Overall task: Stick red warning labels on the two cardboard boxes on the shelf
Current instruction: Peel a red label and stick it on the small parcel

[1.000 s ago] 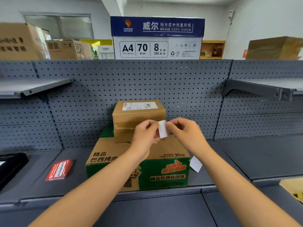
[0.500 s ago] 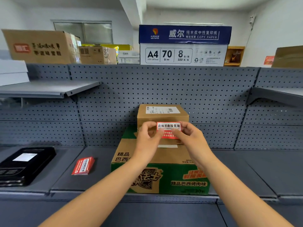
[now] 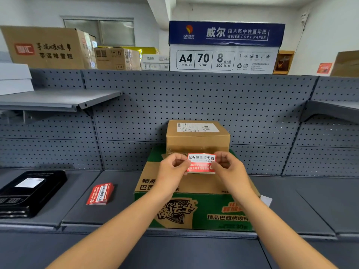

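- Both hands are raised in front of the stacked boxes, forearms reaching in from the bottom of the view.
- Left hand (image 3: 172, 167): fingers curled, thumb and fingertips pinching the left edge of the red label (image 3: 202, 164).
- Right hand (image 3: 228, 167): fingers curled, pinching the label's right edge.
- The label is held flat and level between the two hands, printed side toward the camera. It has a white band with black characters on top and red with white text below.
- The label sits in front of the lower front face of the small brown box (image 3: 196, 138), about where that box meets the one beneath. Cannot tell whether it touches the cardboard.
- The small brown box stands upright with a white shipping slip on its top. It rests on the rear part of the green and brown box (image 3: 194, 210).
- The green and brown box sits on the grey shelf (image 3: 291, 200), its front near the shelf edge.
- A stack of red labels (image 3: 101, 194) lies on the shelf left of the lower box, apart from it.
- A black tray (image 3: 29, 193) with a white patch on top lies at the far left.
- A white paper scrap (image 3: 266, 199) shows just beside the lower box's right side, partly hidden by the right forearm.
- A grey pegboard (image 3: 194, 98) stands behind the boxes.
- Above it are a copy paper carton (image 3: 225, 47) and a brown carton (image 3: 46, 47).
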The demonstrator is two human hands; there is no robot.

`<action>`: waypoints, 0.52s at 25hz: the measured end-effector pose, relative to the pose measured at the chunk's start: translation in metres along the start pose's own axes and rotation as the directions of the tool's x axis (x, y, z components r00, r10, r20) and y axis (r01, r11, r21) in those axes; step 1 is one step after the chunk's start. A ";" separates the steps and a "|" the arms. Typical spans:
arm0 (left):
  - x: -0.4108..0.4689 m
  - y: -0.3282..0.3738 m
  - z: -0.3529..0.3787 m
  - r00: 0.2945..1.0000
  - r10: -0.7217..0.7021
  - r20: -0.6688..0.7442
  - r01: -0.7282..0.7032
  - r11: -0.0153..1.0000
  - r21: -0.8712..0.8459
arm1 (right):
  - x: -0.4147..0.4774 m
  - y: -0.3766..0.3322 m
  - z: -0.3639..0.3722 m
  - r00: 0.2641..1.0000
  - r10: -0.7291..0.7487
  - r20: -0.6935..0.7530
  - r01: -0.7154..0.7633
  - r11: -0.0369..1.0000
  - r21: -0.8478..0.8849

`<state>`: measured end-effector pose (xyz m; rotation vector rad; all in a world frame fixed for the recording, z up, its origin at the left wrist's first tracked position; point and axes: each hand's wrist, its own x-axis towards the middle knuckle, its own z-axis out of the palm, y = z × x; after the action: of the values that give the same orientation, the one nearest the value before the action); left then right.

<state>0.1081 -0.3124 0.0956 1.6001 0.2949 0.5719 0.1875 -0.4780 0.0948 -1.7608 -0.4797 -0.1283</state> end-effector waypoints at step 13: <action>0.031 -0.007 0.005 0.986 0.143 -0.089 -0.104 0.932 0.348 | 0.026 0.009 0.009 0.991 -0.118 -0.071 0.100 0.972 -0.213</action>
<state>0.1378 -0.3005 0.0943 1.9364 0.3961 0.7406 0.2134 -0.4645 0.0928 -1.9258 -0.5170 -0.3393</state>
